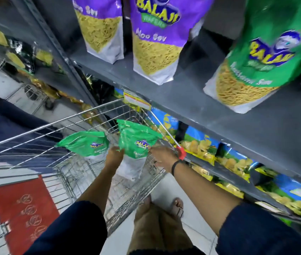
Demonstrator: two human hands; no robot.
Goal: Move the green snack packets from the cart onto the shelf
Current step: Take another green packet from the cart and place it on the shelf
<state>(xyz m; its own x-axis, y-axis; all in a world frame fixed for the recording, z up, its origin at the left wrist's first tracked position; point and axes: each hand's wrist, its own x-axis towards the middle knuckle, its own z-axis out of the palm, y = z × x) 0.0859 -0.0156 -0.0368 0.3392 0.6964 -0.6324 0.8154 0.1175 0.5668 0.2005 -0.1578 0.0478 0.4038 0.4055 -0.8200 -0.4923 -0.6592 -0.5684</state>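
Two green snack packets stand in the wire cart (35, 129). My left hand (115, 153) and my right hand (162, 156) grip the nearer green packet (135, 144) from its two sides, inside the cart. The second green packet (87, 143) leans just to its left, untouched. Another green packet (256, 57) stands on the grey shelf (192, 105) at the upper right. A black band circles my right wrist.
Two purple snack packets (155, 39) stand on the same shelf to the left of the green one. Yellow-and-blue chip bags (228, 159) fill the lower shelf beside the cart. A red cart seat flap (24, 212) lies at the lower left. My sandalled feet stand on the pale floor.
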